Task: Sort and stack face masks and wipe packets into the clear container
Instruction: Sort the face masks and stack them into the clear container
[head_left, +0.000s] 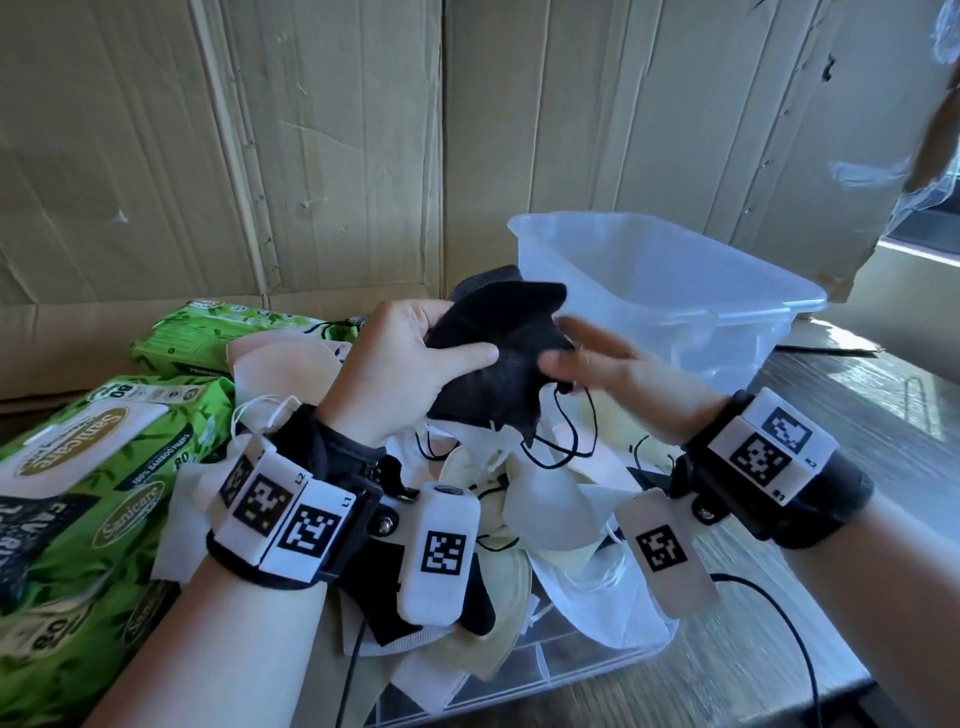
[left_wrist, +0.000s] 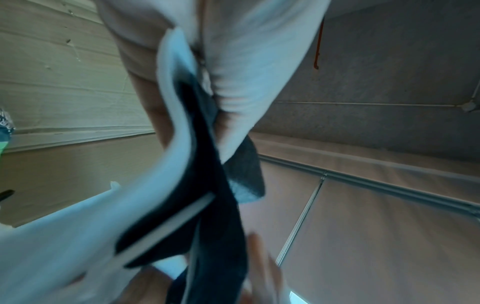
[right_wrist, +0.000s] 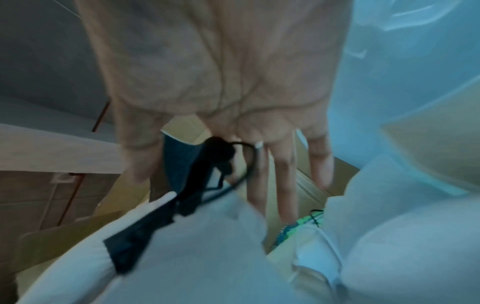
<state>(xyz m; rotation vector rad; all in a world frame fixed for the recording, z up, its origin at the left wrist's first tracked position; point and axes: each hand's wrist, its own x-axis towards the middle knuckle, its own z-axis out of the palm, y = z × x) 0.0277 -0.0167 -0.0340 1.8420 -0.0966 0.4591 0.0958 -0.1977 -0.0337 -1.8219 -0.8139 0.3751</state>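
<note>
Your left hand (head_left: 400, 364) grips a black mask (head_left: 498, 348), thumb lying across its front and the other fingers curled behind the cloth; the mask is lifted above the pile, its top edge level with your fingertips and its black ear loops (head_left: 566, 431) dangling below your palm. Your right hand (head_left: 597, 364) meets the mask's other side with fingers nearly straight and slightly spread, the thumb tip touching the cloth; in the right wrist view the right fingers (right_wrist: 285, 174) fan apart with a black loop (right_wrist: 244, 162) crossing them, though blur hides whether any finger hooks it. In the left wrist view the black mask (left_wrist: 207, 205) runs down past a white one (left_wrist: 91, 236); all of it is blurred. Below both wrists lies the pile of masks (head_left: 545, 519), white, cream and pale pink, tangled together on a clear lid (head_left: 597, 670). Just beyond your right fingertips stands the clear container (head_left: 675, 291), upright and open. Out past your left knuckles lie two green wipe packs, one near (head_left: 83, 519) beside your left forearm, one farther (head_left: 218, 332) behind the pile. Cardboard (head_left: 260, 156) stands behind everything.
</note>
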